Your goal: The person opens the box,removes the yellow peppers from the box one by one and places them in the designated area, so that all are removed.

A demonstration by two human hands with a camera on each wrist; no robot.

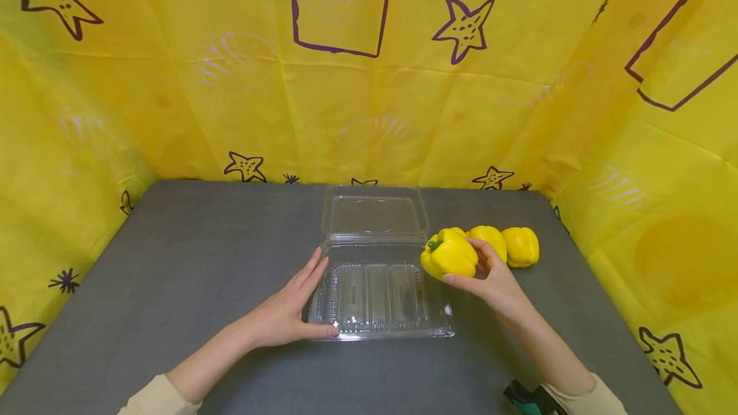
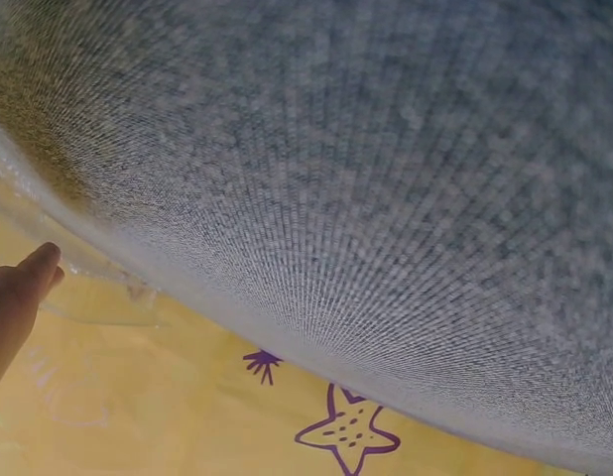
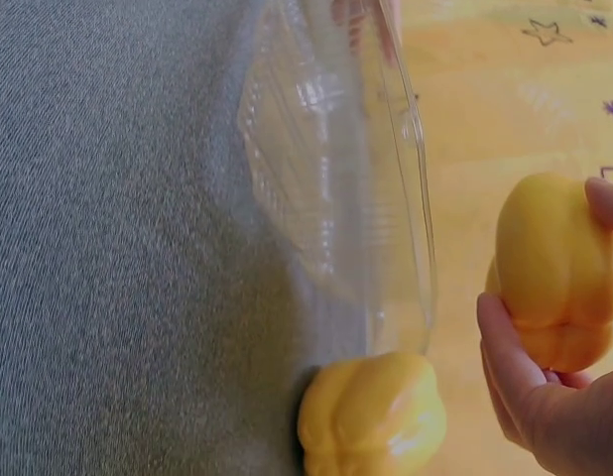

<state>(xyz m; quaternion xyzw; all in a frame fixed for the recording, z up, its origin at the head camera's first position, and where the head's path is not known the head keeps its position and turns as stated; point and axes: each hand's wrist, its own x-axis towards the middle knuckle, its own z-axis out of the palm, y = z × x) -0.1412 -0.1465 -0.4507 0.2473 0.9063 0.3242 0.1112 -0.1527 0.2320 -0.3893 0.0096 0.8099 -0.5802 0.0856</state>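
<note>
My right hand (image 1: 500, 285) grips a yellow bell pepper (image 1: 452, 256) with a green stem, holding it raised over the right edge of a clear plastic clamshell container (image 1: 380, 287). In the right wrist view the fingers (image 3: 510, 347) and thumb lie around this pepper (image 3: 554, 268). The container lies with its lid (image 1: 375, 213) folded back, away from me. My left hand (image 1: 282, 316) rests at the container's left side, fingers extended along the edge and thumb on the front left corner. The left wrist view catches only part of that hand (image 2: 19, 297).
More yellow bell peppers stand right of the container, one in the middle (image 1: 490, 240) and one at the far right (image 1: 521, 247); another is partly hidden behind the held pepper. A dark and green object (image 1: 527, 399) lies by the right sleeve. Yellow patterned cloth (image 1: 357, 95) surrounds the grey table (image 1: 230, 242).
</note>
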